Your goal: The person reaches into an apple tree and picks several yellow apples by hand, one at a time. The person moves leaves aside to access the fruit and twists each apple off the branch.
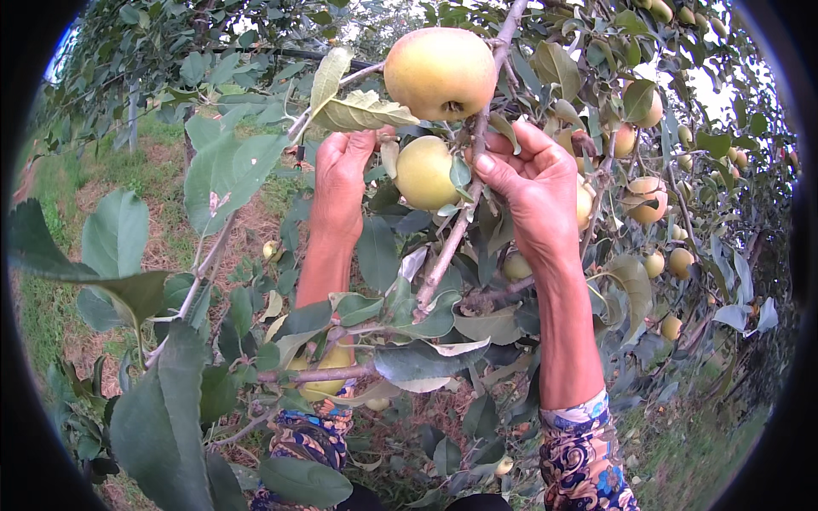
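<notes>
A large yellow-orange apple (441,73) hangs at the top of a slanting apple branch (450,246). Just below it is a smaller yellow-green apple (424,172). Left of this lower apple is my left hand (339,185), its thumb and fingers drawn together at a small pale leaf (389,158); the fingertips are partly hidden. On the other side, my right hand (537,175) pinches the branch between thumb and fingers, close to the lower apple. A curled leaf (505,132) sits beside that thumb.
Large leaves (233,172) on a side branch (208,262) reach across the left foreground. A lower twig (319,373) crosses before my left forearm, beside a partly hidden apple (326,377). More apples (647,199) hang on the right. Grass (83,306) covers the ground.
</notes>
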### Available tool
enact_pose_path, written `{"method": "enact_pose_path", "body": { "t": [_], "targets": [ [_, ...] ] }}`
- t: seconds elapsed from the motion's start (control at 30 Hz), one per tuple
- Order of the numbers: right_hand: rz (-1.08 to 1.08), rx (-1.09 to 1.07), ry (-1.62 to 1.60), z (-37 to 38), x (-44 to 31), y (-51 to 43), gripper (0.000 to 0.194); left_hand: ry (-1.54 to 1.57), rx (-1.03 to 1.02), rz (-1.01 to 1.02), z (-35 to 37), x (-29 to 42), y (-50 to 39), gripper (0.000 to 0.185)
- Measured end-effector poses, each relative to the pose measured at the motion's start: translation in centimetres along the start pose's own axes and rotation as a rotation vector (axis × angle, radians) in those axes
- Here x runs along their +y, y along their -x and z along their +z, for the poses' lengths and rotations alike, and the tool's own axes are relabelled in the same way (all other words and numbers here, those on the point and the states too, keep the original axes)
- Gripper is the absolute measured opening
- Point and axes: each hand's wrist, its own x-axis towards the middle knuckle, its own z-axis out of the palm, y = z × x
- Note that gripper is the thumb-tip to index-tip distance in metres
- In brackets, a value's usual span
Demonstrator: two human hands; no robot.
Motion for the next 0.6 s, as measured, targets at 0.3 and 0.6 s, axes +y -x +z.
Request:
{"method": "enact_pose_path", "body": {
  "t": [0.3, 0.6],
  "targets": [
    [-0.004, -0.015, -0.002, 0.1, 0.1, 0.0, 0.034, 0.383, -0.333, -0.278, 0.8, -1.7, -2.2, 0.035],
    [-0.02, 0.013, 0.034, 0.2, 0.6, 0.1, 0.03, 0.259, -0.243, -0.282, -0.4, -5.3, 0.0, 0.027]
  ]
}}
